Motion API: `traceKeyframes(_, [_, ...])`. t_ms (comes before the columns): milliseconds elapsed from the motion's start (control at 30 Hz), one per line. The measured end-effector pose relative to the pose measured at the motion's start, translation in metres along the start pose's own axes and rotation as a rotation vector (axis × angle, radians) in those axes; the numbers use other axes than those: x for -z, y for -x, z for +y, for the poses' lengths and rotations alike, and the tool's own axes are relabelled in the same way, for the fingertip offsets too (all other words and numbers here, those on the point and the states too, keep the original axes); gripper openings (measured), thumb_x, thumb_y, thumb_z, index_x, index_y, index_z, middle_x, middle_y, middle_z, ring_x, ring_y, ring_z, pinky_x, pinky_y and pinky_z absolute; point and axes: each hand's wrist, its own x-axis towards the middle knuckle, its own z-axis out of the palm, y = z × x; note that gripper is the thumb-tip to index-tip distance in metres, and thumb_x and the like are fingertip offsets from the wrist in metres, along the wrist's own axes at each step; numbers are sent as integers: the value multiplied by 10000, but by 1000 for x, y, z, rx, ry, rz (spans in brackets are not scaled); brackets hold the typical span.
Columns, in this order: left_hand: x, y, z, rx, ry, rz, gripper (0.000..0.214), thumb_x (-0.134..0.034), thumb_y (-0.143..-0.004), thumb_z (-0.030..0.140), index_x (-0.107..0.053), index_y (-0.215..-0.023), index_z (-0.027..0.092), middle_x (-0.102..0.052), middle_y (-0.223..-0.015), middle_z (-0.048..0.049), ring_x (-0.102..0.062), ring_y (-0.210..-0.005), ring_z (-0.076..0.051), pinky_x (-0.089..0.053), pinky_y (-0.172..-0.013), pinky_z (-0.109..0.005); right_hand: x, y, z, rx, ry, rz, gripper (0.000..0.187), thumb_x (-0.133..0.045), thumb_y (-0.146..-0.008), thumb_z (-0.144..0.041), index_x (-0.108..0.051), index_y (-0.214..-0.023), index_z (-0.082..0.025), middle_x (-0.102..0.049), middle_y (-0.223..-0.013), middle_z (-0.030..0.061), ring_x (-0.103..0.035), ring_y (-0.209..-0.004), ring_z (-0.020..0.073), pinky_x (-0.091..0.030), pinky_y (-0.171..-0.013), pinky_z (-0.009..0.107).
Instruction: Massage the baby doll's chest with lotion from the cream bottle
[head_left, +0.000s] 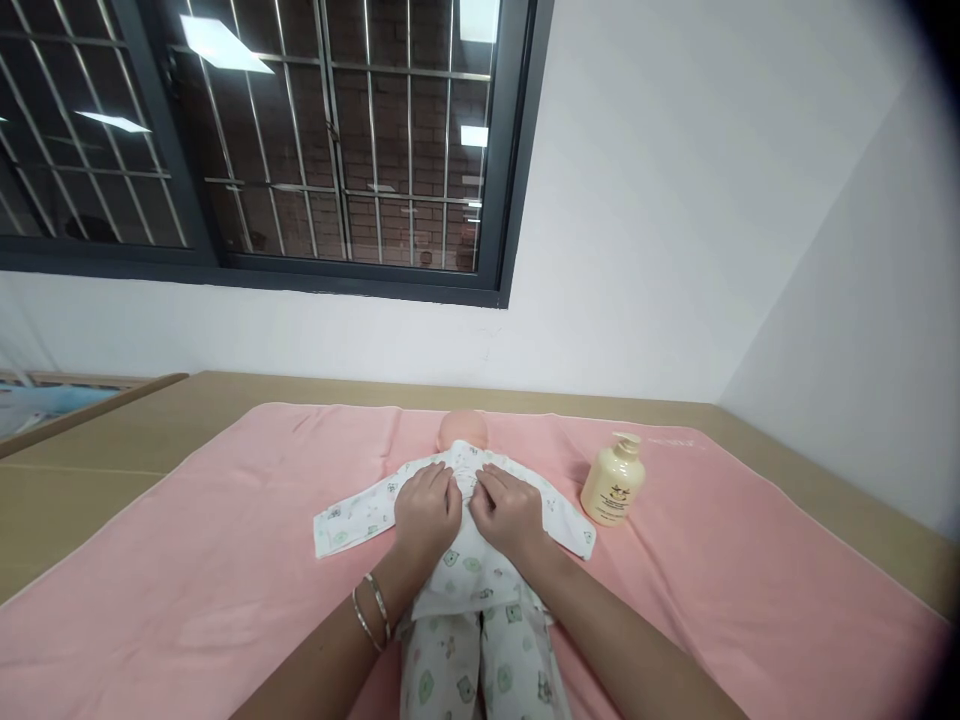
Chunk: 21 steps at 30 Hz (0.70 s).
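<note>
A baby doll lies on its back, and only the top of its bald head shows. It wears a white long-sleeved shirt with small green and grey prints, its sleeves spread to both sides, and matching trousers. My left hand has its fingers closed on the left side of the shirt's chest. Opposite it, my right hand pinches the cloth on the right side. The fingertips are close together near the middle of the chest; any fastener there is too small to make out.
A pale yellow pump bottle stands to the right of the doll. Under everything lies a pink blanket on a wooden surface. Behind rise a white wall and a barred window.
</note>
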Motion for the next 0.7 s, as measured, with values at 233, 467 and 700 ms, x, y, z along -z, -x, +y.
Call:
traceKeyframes(233, [-3,1,1,157,-67,-109,316,-409,-914,262,-652,-1086,157,-671,-1143,-114,-587,-1110,-284,-492,-950,-450,3,-4,-4,-196,24,-159,375,-426,-887,-278,-661,-1164,-185,-613,-1231,78,-540,-1175,230,-446,-983,353])
traceKeyframes(467, [-10,0,-4,198,43,-210,387,-400,-909,266,-580,-1222,127,-585,-1292,-135,-485,-1256,-300,-425,-1050,-500,-4,-6,5,-182,-117,-247,457,-412,-909,-255,-548,-1329,-135,-470,-1396,88,-369,-1332,249,-328,-1108,426])
traceKeyframes(700, [-12,-3,-7,191,126,-221,405,-398,-906,263,-561,-1246,117,-573,-1310,-147,-470,-1276,-295,-379,-1090,-521,-4,-8,6,-201,-165,-244,454,-428,-894,-242,-562,-1315,-142,-487,-1381,88,-371,-1330,263,-317,-1114,454])
